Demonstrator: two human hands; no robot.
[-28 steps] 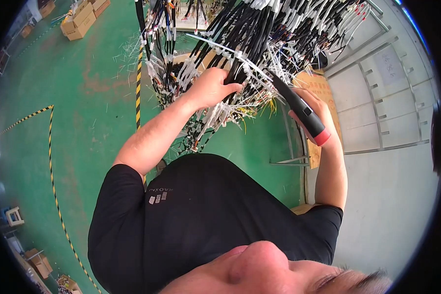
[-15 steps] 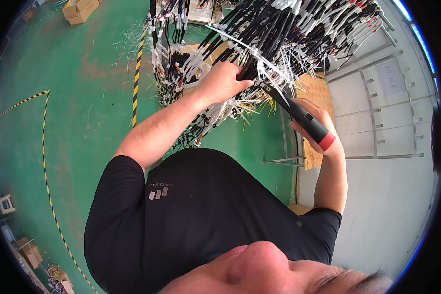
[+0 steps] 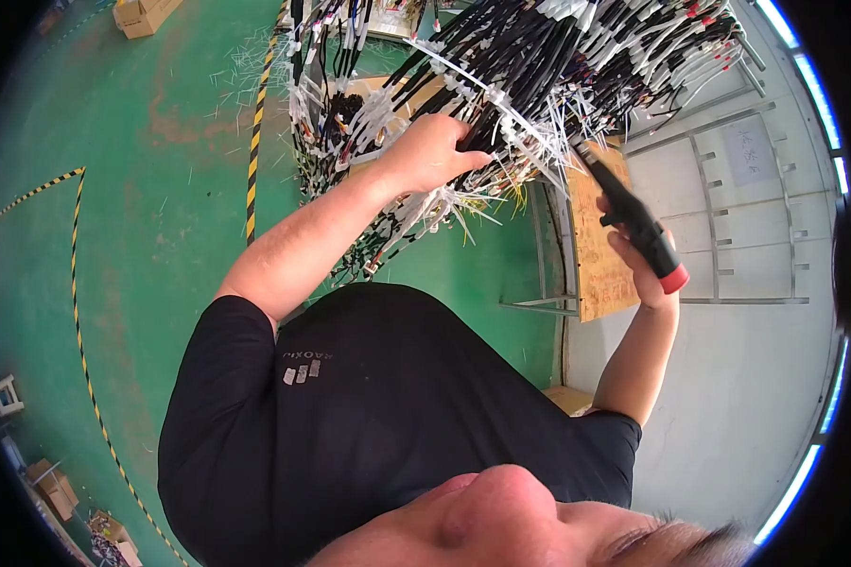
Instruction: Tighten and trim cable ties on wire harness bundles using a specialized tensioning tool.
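A green floor (image 3: 170, 331) spreads across the left and middle of the scene, marked with brownish stains. A straight strip of black-and-yellow tape (image 3: 254, 161) runs along it left of centre, and another tape line (image 3: 78, 321), turning a sharp corner, lies farther left. Thin white scraps (image 3: 241, 76) are scattered by the straight strip at the far side. A cardboard box (image 3: 142, 19) rests at the far left; a small white stool (image 3: 8, 397) stands at the near left, with another carton (image 3: 55, 489) nearer still. The support under the mass of cables (image 3: 529, 57) is mostly hidden.
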